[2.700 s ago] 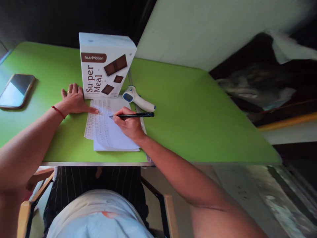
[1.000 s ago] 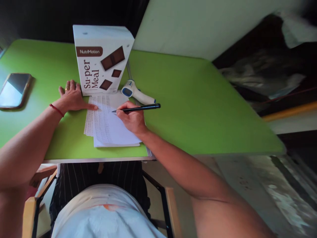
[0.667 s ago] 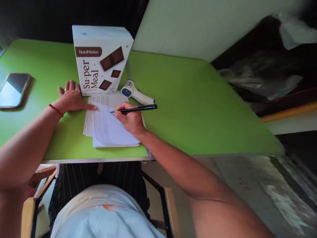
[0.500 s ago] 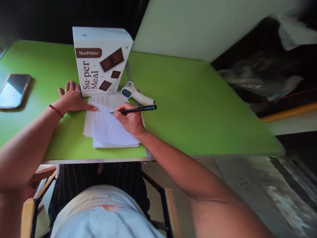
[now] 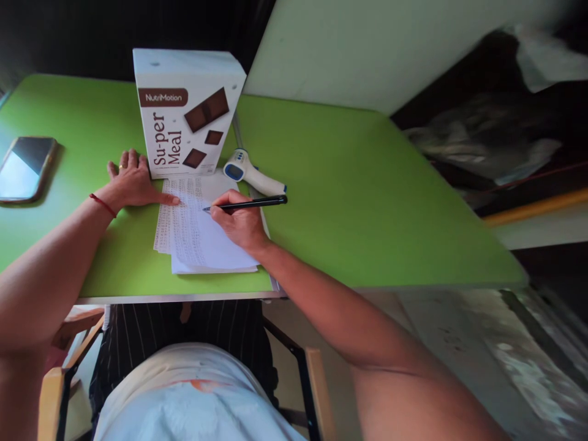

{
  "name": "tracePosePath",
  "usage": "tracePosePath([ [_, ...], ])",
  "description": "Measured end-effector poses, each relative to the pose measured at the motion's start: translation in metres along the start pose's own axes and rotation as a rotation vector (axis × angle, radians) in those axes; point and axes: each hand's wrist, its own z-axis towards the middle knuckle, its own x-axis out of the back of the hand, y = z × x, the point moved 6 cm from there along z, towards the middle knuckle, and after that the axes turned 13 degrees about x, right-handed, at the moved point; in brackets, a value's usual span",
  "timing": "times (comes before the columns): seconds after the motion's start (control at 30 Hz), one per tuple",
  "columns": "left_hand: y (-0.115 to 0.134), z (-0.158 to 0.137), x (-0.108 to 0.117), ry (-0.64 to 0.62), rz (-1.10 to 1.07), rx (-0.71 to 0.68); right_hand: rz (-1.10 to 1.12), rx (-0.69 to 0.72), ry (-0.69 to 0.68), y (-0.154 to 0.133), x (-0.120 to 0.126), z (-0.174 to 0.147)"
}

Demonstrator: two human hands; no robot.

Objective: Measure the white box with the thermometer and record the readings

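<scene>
So, you've got the black pen [image 5: 264,201] in your right hand [image 5: 243,224], fingers clamped on it near the tip, with the back end sticking out to the right over the tabletop [image 5: 358,202]. The tip is at the stack of paper [image 5: 225,245], just right of the rows of tiny marks, though I can't tell if it's actually touching the sheet. Those marks are too small to read from here btw. The right part of the top sheet is plain white, and a few sheets underneath poke out on the left, also covered in marks.

Your left hand [image 5: 136,185] is down flat on the left, nothing gripped, thumb stretched out apart from the other fingers and lying across the paper. There's a gold ring [image 5: 121,167] on one finger and a red string bracelet [image 5: 103,206] around that wrist.

Right behind the paper the white NutriMotion box [image 5: 172,122] stands upright, with your left fingertips next to its lower left edge. The white and blue thermometer gun [image 5: 260,179] lies to the right of the box, just beyond your right hand, and the phone [image 5: 28,168] lies face up over on the far left, well apart from the paper
</scene>
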Motion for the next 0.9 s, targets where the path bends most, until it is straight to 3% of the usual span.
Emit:
tracePosePath([
  [0.9,-0.0032,0.0043,-0.0036,0.018,0.023,-0.013,-0.003,-0.021,0.031,0.0035,0.0031,-0.0011],
])
